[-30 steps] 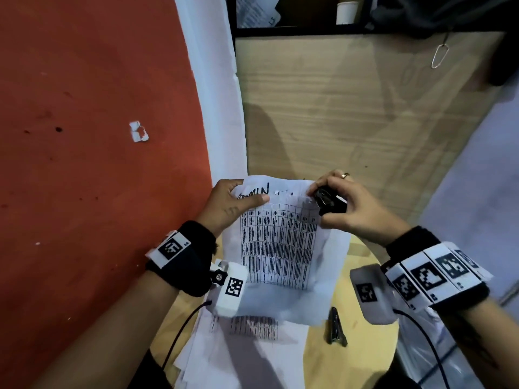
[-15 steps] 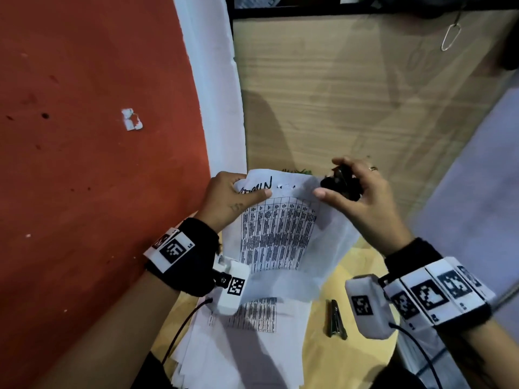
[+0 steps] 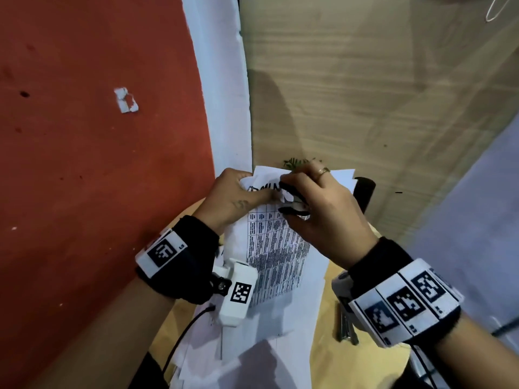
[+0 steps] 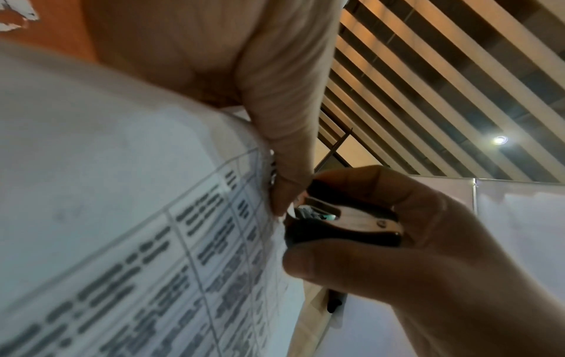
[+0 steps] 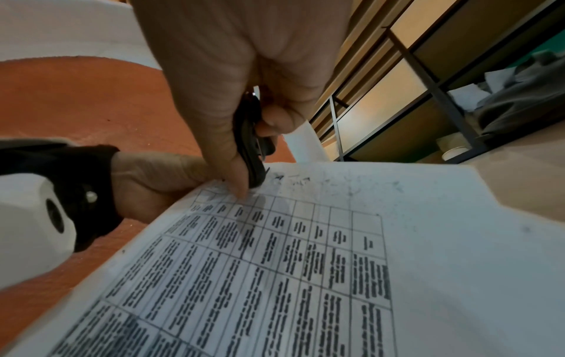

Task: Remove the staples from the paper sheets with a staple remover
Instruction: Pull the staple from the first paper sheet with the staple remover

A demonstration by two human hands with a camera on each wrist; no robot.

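A stapled set of white paper sheets (image 3: 276, 248) printed with a table is held up over a round wooden table. My left hand (image 3: 238, 196) pinches its top left corner, thumb on the front. My right hand (image 3: 320, 209) grips a black staple remover (image 3: 295, 204) with metal jaws and presses its claws against the top edge of the sheets (image 5: 305, 253), right beside my left thumb (image 4: 284, 149). In the left wrist view the staple remover (image 4: 342, 223) sits squeezed between my right thumb and fingers. The staple itself is hidden by the claws.
More loose paper sheets (image 3: 252, 357) lie on the wooden table (image 3: 317, 369) under my wrists, with a dark metal clip (image 3: 346, 327) to the right. A red wall (image 3: 98, 164) stands at the left and a wooden panel (image 3: 365, 94) ahead.
My right hand has brought the staple remover leftward from off the paper's right side onto the top edge near my left thumb. The view has tilted downward.
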